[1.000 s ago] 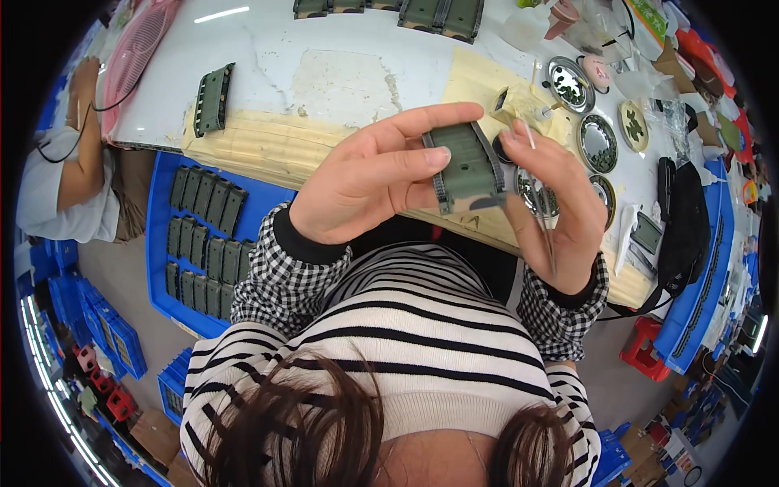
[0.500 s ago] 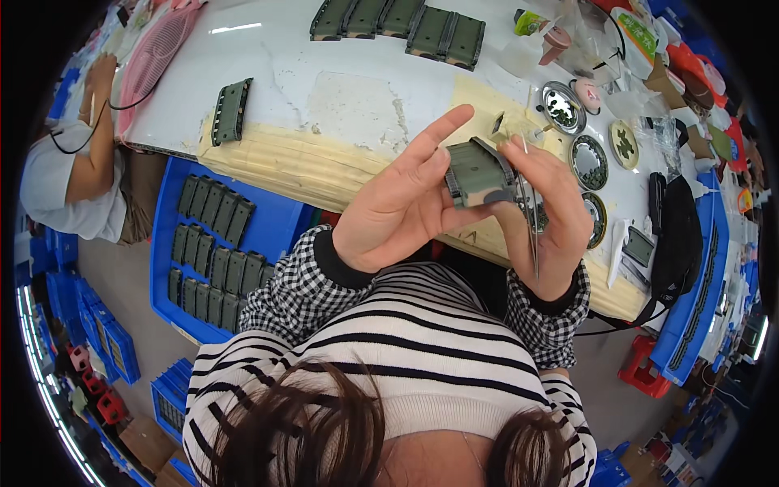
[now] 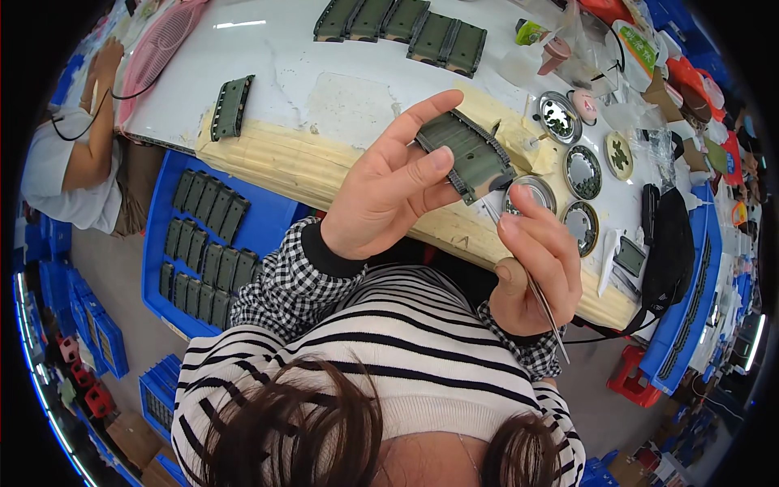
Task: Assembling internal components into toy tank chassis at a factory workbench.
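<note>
My left hand [image 3: 377, 187] grips a dark green, slightly curved plastic piece [image 3: 471, 150] with black ribbed edges. The thumb lies across its near left side, while the index finger stretches out beyond it. Its broad face shows, tilted over the table edge. Slim metal tweezers [image 3: 542, 300] are held in my right hand [image 3: 540, 268], closed around them with the rear end sticking out toward my body. Their tips point at the piece's lower right corner; whether they touch it or pinch anything is too small to tell.
Round metal tins [image 3: 600, 180] with small dark green bits stand at right, beside a pale dish [image 3: 618, 156]. Similar green pieces [image 3: 373, 18] lie at the back, and one [image 3: 232, 107] at left. A blue crate [image 3: 154, 280] holds more. A co-worker's arm [image 3: 101, 89] is far left.
The green piece has been turned so its broad face shows, and it sits slightly higher. My right hand has moved down away from it, swinging the tweezers to a slant.
</note>
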`<state>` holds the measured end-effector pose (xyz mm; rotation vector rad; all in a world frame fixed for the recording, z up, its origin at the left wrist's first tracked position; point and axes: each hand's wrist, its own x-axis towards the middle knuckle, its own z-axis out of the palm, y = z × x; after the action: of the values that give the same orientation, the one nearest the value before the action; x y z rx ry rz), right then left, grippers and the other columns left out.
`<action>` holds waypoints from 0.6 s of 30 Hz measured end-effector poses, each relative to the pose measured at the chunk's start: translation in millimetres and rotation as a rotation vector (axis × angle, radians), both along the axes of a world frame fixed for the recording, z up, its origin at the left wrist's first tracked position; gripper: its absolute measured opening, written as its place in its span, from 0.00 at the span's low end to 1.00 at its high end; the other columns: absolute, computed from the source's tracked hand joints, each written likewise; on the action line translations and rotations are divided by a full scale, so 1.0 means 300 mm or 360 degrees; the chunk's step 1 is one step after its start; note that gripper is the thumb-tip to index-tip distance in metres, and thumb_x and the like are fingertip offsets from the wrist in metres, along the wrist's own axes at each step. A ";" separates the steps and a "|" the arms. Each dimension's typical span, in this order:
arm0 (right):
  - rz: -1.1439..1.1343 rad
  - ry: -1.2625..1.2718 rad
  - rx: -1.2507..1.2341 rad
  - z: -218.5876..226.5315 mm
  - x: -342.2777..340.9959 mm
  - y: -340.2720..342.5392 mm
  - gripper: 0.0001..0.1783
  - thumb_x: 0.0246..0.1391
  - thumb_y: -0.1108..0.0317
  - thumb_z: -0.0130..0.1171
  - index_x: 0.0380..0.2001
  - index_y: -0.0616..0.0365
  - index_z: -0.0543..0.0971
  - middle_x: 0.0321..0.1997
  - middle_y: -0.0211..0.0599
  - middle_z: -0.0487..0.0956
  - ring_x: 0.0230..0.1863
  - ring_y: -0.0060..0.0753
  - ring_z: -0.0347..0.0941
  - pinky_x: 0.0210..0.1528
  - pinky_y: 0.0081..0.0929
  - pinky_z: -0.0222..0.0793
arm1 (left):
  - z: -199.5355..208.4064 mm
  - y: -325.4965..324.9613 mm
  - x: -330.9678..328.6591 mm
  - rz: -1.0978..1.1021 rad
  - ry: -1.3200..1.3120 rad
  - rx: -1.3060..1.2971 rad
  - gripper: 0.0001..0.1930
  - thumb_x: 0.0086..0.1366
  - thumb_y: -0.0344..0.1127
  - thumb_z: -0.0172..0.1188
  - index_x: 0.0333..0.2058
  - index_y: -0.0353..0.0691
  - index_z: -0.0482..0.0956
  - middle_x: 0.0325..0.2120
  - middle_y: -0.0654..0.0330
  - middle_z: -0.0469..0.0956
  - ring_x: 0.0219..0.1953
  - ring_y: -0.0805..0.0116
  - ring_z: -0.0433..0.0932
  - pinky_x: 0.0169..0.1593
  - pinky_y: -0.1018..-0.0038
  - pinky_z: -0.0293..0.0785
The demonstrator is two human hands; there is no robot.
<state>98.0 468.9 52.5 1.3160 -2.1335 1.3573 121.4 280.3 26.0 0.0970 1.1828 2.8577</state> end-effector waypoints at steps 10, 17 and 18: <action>0.0040 -0.0081 0.0047 0.006 0.001 0.005 0.21 0.44 0.78 0.66 0.45 0.63 0.77 0.44 0.45 0.77 0.54 0.52 0.74 0.58 0.47 0.71 | -0.007 0.004 0.000 -0.0017 0.0026 -0.0026 0.32 0.70 0.37 0.50 0.68 0.44 0.45 0.61 0.49 0.62 0.58 0.66 0.70 0.56 0.74 0.73; 0.0049 -0.0065 0.0051 0.001 -0.001 0.001 0.21 0.44 0.79 0.65 0.46 0.63 0.77 0.44 0.45 0.76 0.55 0.53 0.73 0.59 0.47 0.70 | -0.005 0.003 0.001 0.0003 0.0039 -0.0026 0.32 0.70 0.37 0.50 0.68 0.44 0.45 0.62 0.49 0.61 0.57 0.67 0.71 0.55 0.75 0.73; 0.0057 -0.0061 0.0046 -0.002 -0.004 0.000 0.21 0.44 0.79 0.65 0.46 0.63 0.77 0.44 0.45 0.76 0.56 0.53 0.73 0.59 0.47 0.70 | -0.004 0.004 0.002 0.0014 0.0031 -0.0024 0.32 0.70 0.37 0.50 0.68 0.44 0.45 0.62 0.49 0.61 0.57 0.67 0.71 0.55 0.75 0.73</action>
<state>96.9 469.0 52.0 1.3556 -2.1726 1.3813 121.9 281.6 24.7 0.1198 1.2111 2.8611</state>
